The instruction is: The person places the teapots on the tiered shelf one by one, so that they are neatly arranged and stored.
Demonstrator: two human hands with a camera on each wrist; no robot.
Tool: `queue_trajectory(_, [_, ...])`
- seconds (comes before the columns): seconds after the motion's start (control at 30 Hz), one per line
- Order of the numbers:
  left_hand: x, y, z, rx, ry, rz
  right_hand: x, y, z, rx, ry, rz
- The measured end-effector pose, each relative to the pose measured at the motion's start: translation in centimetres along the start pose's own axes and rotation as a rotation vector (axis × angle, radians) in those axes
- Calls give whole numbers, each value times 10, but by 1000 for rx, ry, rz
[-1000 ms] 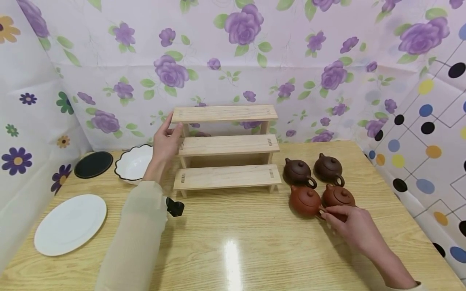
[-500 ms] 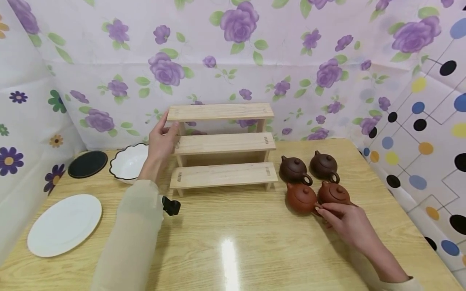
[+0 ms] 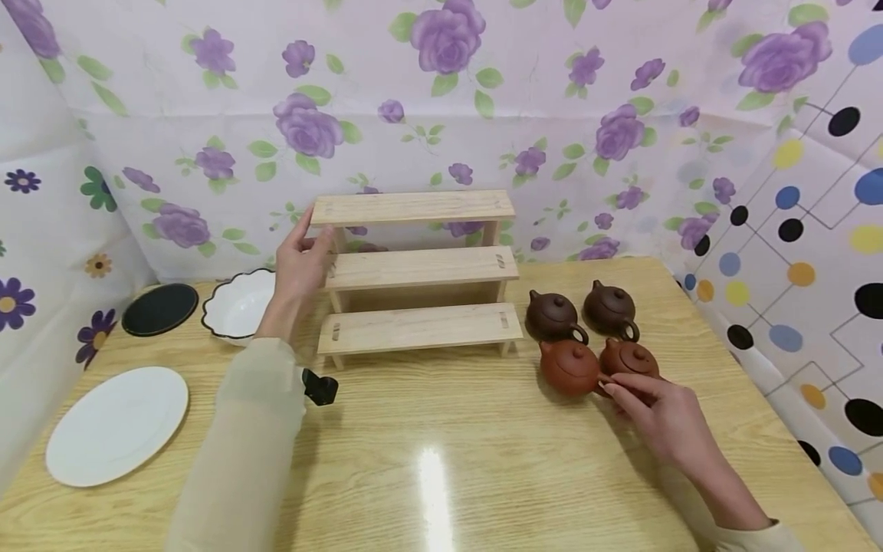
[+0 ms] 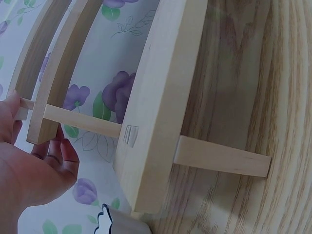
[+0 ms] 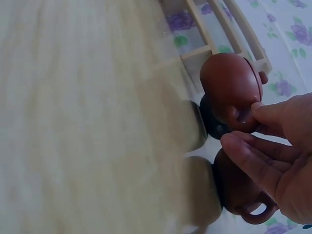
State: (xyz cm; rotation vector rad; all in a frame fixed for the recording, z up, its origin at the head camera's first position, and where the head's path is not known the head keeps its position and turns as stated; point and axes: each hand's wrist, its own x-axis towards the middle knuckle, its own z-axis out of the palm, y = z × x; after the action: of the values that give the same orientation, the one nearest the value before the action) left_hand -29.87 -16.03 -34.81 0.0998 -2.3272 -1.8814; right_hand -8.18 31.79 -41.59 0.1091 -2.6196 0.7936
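Teapot (image 3: 569,369), red, right of the wooden rack (image 3: 421,267), its handle (image 3: 604,380) pinched by my right hand (image 3: 662,414); my left hand (image 3: 300,268) holds the rack. A sideways swing could knock the neighbouring teapot (image 3: 629,359) (it's just beside).

head view | white bowl (image 3: 237,307): partly behind left arm (image 3: 237,437) | gripped red teapot (image 3: 569,369): handle partly covered

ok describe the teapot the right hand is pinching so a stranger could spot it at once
On the wooden table, find the three-step shelf. Just to its right are two dark teapots, with two reddish ones nearer. Yours is the left reddish teapot; unlike the right reddish teapot, its handle is pinched by the right hand.
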Motion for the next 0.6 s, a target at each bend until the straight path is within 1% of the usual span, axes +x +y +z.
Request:
queue_trajectory(0.07, [0,0,0,6,5,-3,1,-2,-1,24,11,-5])
queue_trajectory(0.2, [2,0,-1,12,14,-5,6,-8,-5,141,-6,-3])
queue_trajectory(0.27, [2,0,-1,12,14,-5,10,-12,-7,177,-3,-19])
queue_trajectory(0.4, [2,0,-1,0,11,-8,18,-20,-7,289,-28,-32])
queue_trajectory(0.43, [2,0,-1,-5,11,-7,20,-22,-7,318,-41,-24])
queue_trajectory(0.5, [1,0,-1,-14,10,-6,24,-26,-6,412,-85,16])
queue_trajectory(0.6, [0,0,-2,-12,7,-2,31,-31,-4,480,-137,68])
